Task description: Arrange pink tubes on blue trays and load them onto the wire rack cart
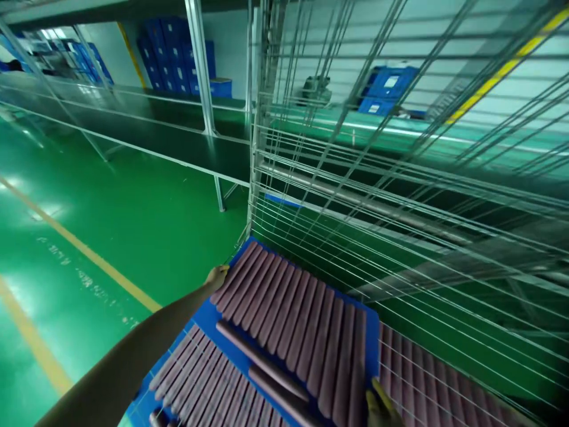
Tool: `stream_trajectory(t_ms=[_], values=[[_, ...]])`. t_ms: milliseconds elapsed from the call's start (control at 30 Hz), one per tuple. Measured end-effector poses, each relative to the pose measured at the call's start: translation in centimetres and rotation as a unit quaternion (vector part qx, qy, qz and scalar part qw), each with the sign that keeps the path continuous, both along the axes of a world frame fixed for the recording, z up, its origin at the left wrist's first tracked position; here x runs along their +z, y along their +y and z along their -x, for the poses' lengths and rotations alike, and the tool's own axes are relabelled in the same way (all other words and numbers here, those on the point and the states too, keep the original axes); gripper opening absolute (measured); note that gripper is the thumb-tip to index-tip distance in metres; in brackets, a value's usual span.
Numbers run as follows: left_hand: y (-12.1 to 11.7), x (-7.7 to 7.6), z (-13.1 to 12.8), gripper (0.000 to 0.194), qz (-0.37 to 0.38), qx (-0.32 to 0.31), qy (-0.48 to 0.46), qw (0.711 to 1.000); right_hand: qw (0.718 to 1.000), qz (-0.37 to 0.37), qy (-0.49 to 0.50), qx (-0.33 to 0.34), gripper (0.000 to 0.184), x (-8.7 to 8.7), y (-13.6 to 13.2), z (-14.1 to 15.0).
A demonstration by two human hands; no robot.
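A shallow blue tray (372, 335) lies tilted across the lower middle, bearing a row of pinkish-brown rods (288, 302) set side by side. Two loose rods (262, 359) lie crosswise along its near side. My left hand (217, 276) is closed on the tray's far left edge, with yellow coverings on the fingertips. At the right edge, my right hand (381, 406) grips the same tray; it shows only in part, with yellow on its fingers too. Below the tray, behind thin wires, a second set of similar rods (208, 373) lies on blue.
A wire rack (255, 148) rises beyond the tray, its mesh filling the right side. More rods (427, 373) lie at lower right behind wires. A long dark conveyor bench (146, 130) runs behind. Blue bins (171, 56) are stacked on it. Green floor (133, 237) with yellow lines spreads left.
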State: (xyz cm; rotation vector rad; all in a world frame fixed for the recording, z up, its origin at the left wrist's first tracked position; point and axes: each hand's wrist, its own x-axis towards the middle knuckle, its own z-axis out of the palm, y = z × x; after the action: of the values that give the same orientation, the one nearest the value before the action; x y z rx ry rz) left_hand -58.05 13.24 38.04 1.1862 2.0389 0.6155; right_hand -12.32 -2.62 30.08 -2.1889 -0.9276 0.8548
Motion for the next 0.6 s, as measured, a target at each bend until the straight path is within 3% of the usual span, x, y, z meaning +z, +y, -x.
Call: stream_trajectory(t_ms=[167,300,600], values=[[4.2,-2.3,0.6,0.037,0.003,-0.017,0.029,0.999,0.998,0.043,-0.041,0.011,0.062,-1.1,4.2,1.2],[6.3,-3.4,0.7,0.038,0.006,-0.037,0.072,0.997,0.996,0.038,-0.08,0.021,0.062,-2.4,5.8,2.2],[6.4,-3.7,0.1,0.036,0.022,-0.091,0.23,0.969,0.99,0.013,-0.135,0.042,0.064,-5.8,6.5,2.2]])
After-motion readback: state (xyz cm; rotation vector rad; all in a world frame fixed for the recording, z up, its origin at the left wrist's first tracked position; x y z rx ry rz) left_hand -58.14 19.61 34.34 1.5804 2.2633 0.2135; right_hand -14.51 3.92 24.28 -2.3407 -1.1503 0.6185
